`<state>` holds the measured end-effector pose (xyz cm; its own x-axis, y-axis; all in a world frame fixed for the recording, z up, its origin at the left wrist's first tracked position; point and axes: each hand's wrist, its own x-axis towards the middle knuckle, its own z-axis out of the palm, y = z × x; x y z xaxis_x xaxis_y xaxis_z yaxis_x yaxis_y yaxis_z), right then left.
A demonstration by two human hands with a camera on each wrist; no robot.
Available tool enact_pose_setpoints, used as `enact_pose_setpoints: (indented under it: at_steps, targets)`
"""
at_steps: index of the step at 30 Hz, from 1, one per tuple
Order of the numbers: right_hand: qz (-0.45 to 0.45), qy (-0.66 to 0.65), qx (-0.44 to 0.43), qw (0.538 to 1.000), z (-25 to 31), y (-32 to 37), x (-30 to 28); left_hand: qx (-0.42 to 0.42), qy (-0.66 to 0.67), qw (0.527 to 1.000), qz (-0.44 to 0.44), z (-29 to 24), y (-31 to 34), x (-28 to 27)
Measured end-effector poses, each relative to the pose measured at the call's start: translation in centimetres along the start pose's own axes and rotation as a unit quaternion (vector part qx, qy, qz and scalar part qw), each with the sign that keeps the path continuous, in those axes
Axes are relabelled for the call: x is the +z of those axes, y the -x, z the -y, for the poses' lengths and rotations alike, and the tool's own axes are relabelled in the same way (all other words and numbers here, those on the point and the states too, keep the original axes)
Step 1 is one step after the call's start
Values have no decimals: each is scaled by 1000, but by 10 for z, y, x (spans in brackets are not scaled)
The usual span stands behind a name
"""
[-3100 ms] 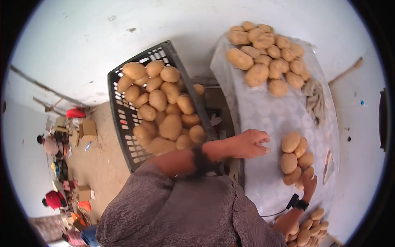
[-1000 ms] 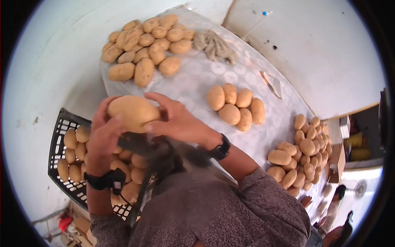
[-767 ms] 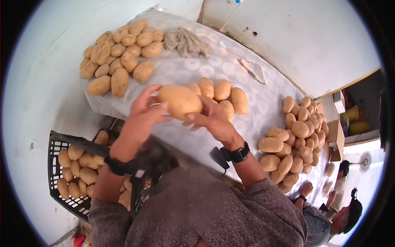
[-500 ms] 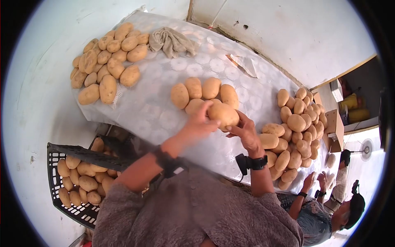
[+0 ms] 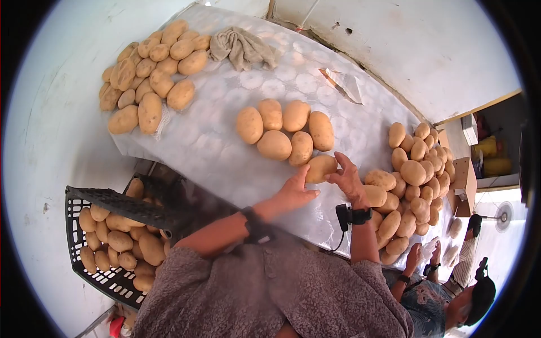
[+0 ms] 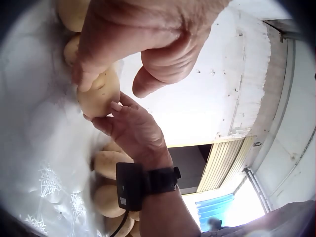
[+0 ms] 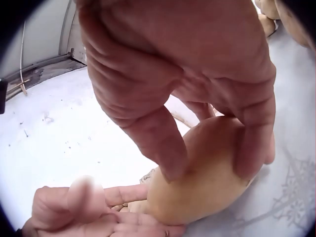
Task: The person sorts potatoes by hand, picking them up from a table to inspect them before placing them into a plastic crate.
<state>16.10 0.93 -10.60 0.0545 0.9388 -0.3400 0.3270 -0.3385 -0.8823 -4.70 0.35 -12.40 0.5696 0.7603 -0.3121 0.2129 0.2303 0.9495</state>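
At the near end of a small potato group point(image 5: 274, 145), my hands meet at one potato point(image 5: 322, 168) on or close over the plastic-covered table. My right hand point(image 5: 349, 181) pinches its right end; the right wrist view shows thumb and fingers spread over the potato point(image 7: 197, 185). From the other side, my left hand point(image 5: 294, 190) touches the potato with extended fingers. Its thumb stands apart, as the left wrist view of the left hand point(image 6: 143, 37) shows.
Potatoes lie heaped at the table's far left point(image 5: 149, 110) and right point(image 5: 414, 172). A black crate point(image 5: 101, 197) of potatoes stands lower left. A grey cloth point(image 5: 242, 48) and a torn white piece point(image 5: 345, 85) lie at the back. Another person point(image 5: 445, 298) works lower right.
Both hands have carried the potato from over the crate rightward to the small group, then lowered it at the near end. The left thumb has come away from it.
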Motion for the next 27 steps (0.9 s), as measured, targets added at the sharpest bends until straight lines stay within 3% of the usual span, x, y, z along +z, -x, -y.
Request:
enact_pose_setpoints:
  at_steps: [3,6,12,19,22,23,27]
  targets:
    - [-18,-1,8,1000,2,1,2,28,-66,997,-22,16,3,4]
    - [-22,45,-4,999,-10,-3,2,42,-38,998,-6,26,6,0]
    - [-2,39,-8,999,-30,-11,-1,74,-88,992,-60,44,0,11]
    - [-20,188,17,982,-16,-15,-9,68,-20,995,-67,29,14,-6]
    - [-43,259,-23,965,6,-12,-8,117,-1,987,-111,7,37,-21]
    - [-71,290,-50,953,18,-12,-6,122,-1,989,-87,-6,50,-33]
    - [-69,240,-70,966,70,-14,11,141,-22,987,-75,-57,107,-78]
